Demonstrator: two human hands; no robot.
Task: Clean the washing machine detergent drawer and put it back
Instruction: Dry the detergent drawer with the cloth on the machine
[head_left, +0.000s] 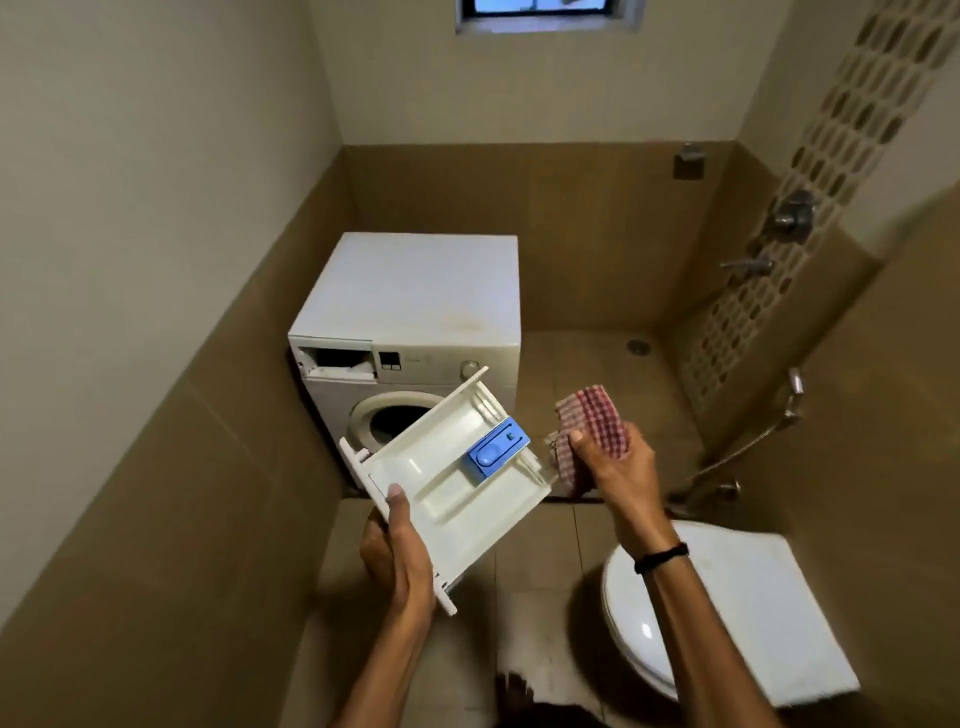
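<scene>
My left hand (397, 556) grips the white detergent drawer (447, 493) by its front end, thumb over the rim, and holds it tilted in the air in front of the washing machine (415, 306). A blue insert (497, 448) sits in the drawer's far compartment. My right hand (615, 465) holds a red-and-white checked cloth (589, 428) bunched just right of the drawer, not touching it. The machine's drawer slot (340, 360) at its top left stands open and dark.
A white toilet (691, 603) with its lid down stands at the lower right. Taps (792, 210) and a hose hang on the right wall. A floor drain (638, 345) lies beyond the machine. Brown tiled walls close in on the left and back.
</scene>
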